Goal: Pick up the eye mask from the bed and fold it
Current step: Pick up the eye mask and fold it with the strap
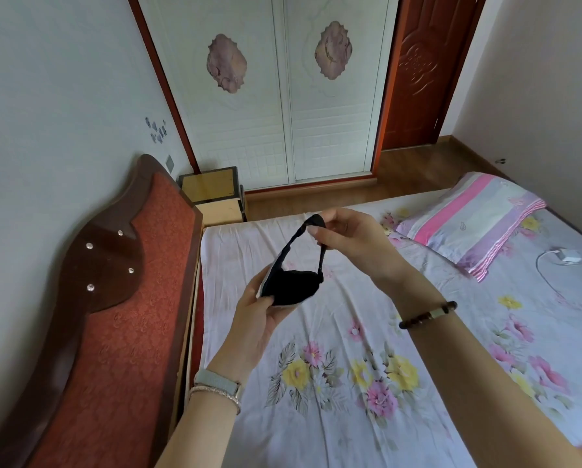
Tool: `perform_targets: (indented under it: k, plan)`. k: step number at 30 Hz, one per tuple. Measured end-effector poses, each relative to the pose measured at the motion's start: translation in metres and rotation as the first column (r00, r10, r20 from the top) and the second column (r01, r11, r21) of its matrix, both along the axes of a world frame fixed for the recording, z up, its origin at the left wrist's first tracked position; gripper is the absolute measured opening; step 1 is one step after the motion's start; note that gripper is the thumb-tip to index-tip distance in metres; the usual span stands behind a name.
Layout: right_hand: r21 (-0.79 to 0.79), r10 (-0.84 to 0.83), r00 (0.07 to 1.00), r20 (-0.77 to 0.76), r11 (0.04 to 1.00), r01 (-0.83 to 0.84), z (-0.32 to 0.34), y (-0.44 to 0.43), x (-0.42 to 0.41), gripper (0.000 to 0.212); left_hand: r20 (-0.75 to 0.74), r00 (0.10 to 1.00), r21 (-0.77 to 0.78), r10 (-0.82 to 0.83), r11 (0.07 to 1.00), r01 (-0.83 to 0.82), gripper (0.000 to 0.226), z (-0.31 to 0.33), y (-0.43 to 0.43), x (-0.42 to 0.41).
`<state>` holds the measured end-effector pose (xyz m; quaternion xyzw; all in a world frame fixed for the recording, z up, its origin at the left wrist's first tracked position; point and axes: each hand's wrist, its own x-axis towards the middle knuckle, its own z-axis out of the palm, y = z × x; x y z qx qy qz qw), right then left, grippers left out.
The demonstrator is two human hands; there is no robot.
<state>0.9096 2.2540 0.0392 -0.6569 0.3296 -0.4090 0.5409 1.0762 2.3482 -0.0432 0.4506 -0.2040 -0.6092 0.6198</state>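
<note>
I hold a black eye mask [293, 287] in the air above the bed [350, 417], which has a floral sheet. The mask's padded part looks doubled over, with a white edge showing at its left side. My left hand [259, 319] grips that padded part from below, thumb on its lower edge. My right hand [350, 238] pinches the top of the black elastic strap [313, 221] and holds it stretched upward, so the strap forms a loop above the mask.
A striped pink and white pillow [472, 221] lies at the bed's far right, with a white charger and cable [566, 256] beside it. The red padded headboard [114, 315] runs along the left. A small nightstand [215, 194], wardrobe doors [283, 96] and a brown door [424, 69] stand beyond.
</note>
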Motion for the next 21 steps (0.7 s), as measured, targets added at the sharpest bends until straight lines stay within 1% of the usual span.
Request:
perform_targets:
  k: [2,4,7,8,9,10,11,13,16,19,21]
  plan:
    - [-0.049,0.025,0.998,-0.051,0.998,-0.028,0.008,0.001,0.009,0.007,0.046,0.997,-0.002,-0.068,0.998,0.069,0.046,0.001,0.002,-0.005]
    - [-0.082,0.061,0.993,-0.104,0.994,-0.07,0.014,0.003,0.016,0.006,0.136,0.981,0.012,-0.142,0.99,0.141,0.042,0.0,0.004,-0.007]
    - [-0.079,0.12,0.98,-0.156,0.988,-0.133,0.021,0.006,0.021,0.002,0.363,0.911,0.013,-0.197,0.978,0.207,0.031,0.0,0.005,-0.008]
    - [-0.079,0.126,0.978,-0.167,0.987,-0.141,0.022,0.007,0.022,0.003,0.453,0.869,0.007,-0.2,0.975,0.221,0.036,0.001,0.005,-0.008]
    - [-0.08,0.127,0.977,-0.174,0.987,-0.142,0.024,0.007,0.023,0.006,0.531,0.824,-0.004,-0.198,0.972,0.237,0.048,0.003,0.006,-0.009]
    - [-0.078,0.125,0.976,-0.177,0.987,-0.14,0.026,0.006,0.024,0.01,0.594,0.784,-0.028,-0.177,0.97,0.241,0.057,0.004,0.006,-0.01]
    - [-0.075,0.122,0.976,-0.178,0.988,-0.137,0.028,0.005,0.025,0.012,0.63,0.763,-0.071,-0.143,0.968,0.24,0.062,0.005,0.006,-0.011]
    - [-0.067,0.109,0.979,-0.171,0.99,-0.122,0.03,0.003,0.027,0.012,0.638,0.765,-0.144,-0.088,0.962,0.232,0.066,0.002,0.004,-0.012]
    - [-0.07,0.085,0.985,-0.148,0.993,-0.096,0.031,0.0,0.031,0.012,0.63,0.776,-0.228,0.028,0.962,0.15,0.065,-0.002,-0.001,-0.014]
    - [-0.073,0.061,0.989,-0.136,0.995,-0.071,0.03,-0.002,0.034,0.018,0.611,0.782,-0.285,0.12,0.956,0.076,0.051,-0.002,-0.003,-0.017]
    - [-0.075,0.064,0.99,-0.126,0.994,-0.074,0.031,-0.002,0.035,0.02,0.624,0.76,-0.299,0.18,0.954,0.02,0.036,-0.001,-0.004,-0.018]
